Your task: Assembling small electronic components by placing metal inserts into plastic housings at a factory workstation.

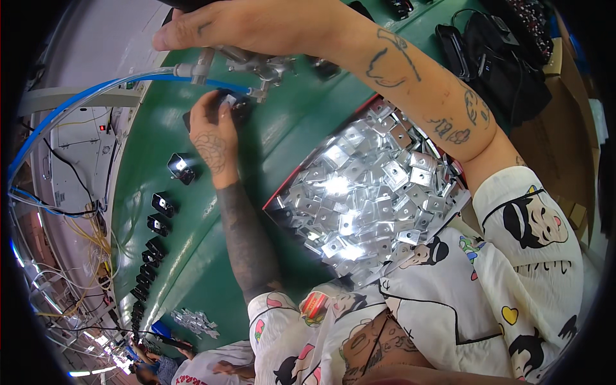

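My left hand (pixel 215 144) holds a small black part (pixel 240 109), with fingers and thumb closed at its near side. A shiny metal piece (pixel 229 101) shows in it by my thumb. Just above is a metal fixture (pixel 247 61) with fittings, into which a clear hose (pixel 151 74) and a blue hose (pixel 221 84) run. Over the fixture reaches my right hand (pixel 205 29), its thumb pointing left, closed on a dark thing (pixel 186 4) cut off by the top edge. Most of its fingers are hidden.
A red-edged tray of small bent metal plates (pixel 378 186) lies under my right arm. Black parts with metal pieces (pixel 181 168) form a row down the green table (pixel 199 256). A black bag (pixel 507 64) lies far right. Other people (pixel 212 369) sit at lower left.
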Demonstrator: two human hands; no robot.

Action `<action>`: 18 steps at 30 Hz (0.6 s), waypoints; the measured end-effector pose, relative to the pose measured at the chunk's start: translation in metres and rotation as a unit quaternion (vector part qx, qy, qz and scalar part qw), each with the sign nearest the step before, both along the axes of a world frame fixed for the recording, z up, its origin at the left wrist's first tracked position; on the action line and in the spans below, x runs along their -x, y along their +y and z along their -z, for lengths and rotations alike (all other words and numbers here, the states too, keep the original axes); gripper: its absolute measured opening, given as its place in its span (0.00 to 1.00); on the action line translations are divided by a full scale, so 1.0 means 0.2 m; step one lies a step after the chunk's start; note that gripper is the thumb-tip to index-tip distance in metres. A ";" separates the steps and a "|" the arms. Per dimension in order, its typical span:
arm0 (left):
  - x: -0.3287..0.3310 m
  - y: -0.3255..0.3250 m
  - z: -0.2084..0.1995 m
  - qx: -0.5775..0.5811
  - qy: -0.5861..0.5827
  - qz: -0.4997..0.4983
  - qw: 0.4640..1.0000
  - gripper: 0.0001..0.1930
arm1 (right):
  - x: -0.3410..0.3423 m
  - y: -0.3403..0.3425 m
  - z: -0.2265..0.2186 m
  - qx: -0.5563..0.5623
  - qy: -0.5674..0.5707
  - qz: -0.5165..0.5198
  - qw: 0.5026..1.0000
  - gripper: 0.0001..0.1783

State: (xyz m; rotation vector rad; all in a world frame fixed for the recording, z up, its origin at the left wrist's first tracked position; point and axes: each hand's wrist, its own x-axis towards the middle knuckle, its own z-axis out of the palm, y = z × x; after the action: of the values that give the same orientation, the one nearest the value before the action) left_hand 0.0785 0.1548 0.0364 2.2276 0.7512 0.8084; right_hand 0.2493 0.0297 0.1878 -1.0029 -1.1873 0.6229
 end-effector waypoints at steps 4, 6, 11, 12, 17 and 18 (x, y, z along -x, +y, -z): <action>0.02 0.00 -0.17 -0.348 -0.069 -0.001 0.935 0.17 | -0.02 0.00 0.00 -0.026 -0.008 0.031 0.999 0.27; 0.03 -0.09 -0.26 -0.313 -0.068 0.002 0.947 0.19 | -0.02 -0.03 -0.05 -0.025 -0.031 0.054 0.998 0.27; -0.23 -0.31 -0.16 -0.081 -0.028 0.207 0.975 0.25 | -0.13 -0.02 -0.11 -0.052 -0.205 0.110 0.971 0.26; -0.30 -0.33 -0.12 -0.080 -0.032 0.210 0.974 0.25 | -0.20 0.06 -0.06 -0.094 -0.296 0.096 0.946 0.26; -0.44 -0.32 0.00 -0.054 0.011 0.278 0.959 0.35 | -0.19 0.03 -0.10 -0.021 -0.215 -0.027 0.976 0.26; -0.44 -0.31 0.01 -0.029 0.034 0.276 0.960 0.36 | -0.14 -0.04 -0.14 0.057 -0.076 -0.068 0.993 0.26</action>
State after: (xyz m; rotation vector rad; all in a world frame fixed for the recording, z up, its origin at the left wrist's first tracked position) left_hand 0.1675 0.0922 0.0347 2.3548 0.1108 0.4799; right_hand 0.2774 0.0219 0.2157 -1.0859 -1.3758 0.7388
